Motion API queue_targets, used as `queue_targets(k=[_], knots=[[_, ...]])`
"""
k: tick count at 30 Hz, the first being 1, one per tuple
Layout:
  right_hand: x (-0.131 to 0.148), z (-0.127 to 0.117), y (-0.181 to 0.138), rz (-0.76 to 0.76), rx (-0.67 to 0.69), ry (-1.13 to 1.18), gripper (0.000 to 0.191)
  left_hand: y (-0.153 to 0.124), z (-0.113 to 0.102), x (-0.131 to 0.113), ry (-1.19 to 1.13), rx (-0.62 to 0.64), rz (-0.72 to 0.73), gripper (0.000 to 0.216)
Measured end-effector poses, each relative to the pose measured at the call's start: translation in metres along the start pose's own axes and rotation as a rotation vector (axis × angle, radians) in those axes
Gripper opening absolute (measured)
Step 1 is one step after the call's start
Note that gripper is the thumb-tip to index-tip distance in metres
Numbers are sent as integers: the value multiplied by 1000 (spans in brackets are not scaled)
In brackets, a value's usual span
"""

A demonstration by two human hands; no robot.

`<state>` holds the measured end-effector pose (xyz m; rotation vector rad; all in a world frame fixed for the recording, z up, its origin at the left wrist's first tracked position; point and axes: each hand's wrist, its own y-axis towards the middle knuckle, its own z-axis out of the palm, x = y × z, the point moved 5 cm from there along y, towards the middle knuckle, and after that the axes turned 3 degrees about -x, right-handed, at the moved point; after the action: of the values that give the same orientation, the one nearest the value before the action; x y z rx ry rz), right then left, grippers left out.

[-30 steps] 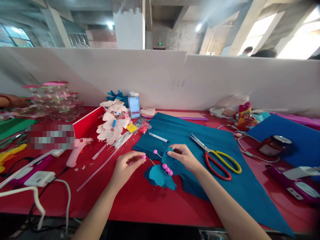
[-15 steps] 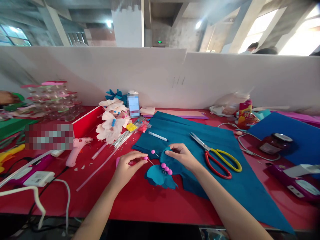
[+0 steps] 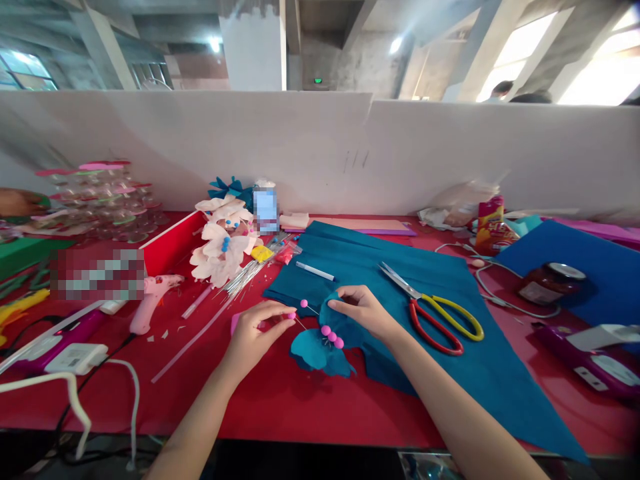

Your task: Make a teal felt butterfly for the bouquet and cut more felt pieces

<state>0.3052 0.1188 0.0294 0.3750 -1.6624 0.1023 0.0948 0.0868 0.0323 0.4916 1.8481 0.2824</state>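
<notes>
My left hand (image 3: pixel 256 333) pinches a pink ball (image 3: pixel 291 316) on a thin wire that runs toward the flower. Between its fingers and thumb my right hand (image 3: pixel 364 311) holds the edge of a teal cloth flower (image 3: pixel 311 349). Several pink balls on wires stick out from the flower's middle, and another pink ball (image 3: pixel 304 303) points up and left near my right fingers. Beneath my right hand spreads a large teal cloth sheet (image 3: pixel 430 263). Scissors (image 3: pixel 443 320) with red and yellow handles lie half open on it, near a white pen (image 3: pixel 315 271).
To the left are a pink glue gun (image 3: pixel 153 300), finished pale flowers (image 3: pixel 220 250), wires (image 3: pixel 245 277) and a power strip with cords. A jar (image 3: pixel 553 283), a snack bag (image 3: pixel 493 227) and a purple device (image 3: pixel 590 363) stand right. A white partition (image 3: pixel 310 153) closes the back.
Hardly anything differs: both hands keep their grips on the ball and the flower. The whole view has shifted very slightly.
</notes>
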Motion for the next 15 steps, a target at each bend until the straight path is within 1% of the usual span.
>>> queue_targets(k=[8, 15], knots=[[0, 0, 0, -7, 17, 23, 27, -1, 0, 1, -7, 0, -36, 14], [1, 0, 0, 3, 3, 23, 29, 0, 1, -1, 2, 9, -29, 13]])
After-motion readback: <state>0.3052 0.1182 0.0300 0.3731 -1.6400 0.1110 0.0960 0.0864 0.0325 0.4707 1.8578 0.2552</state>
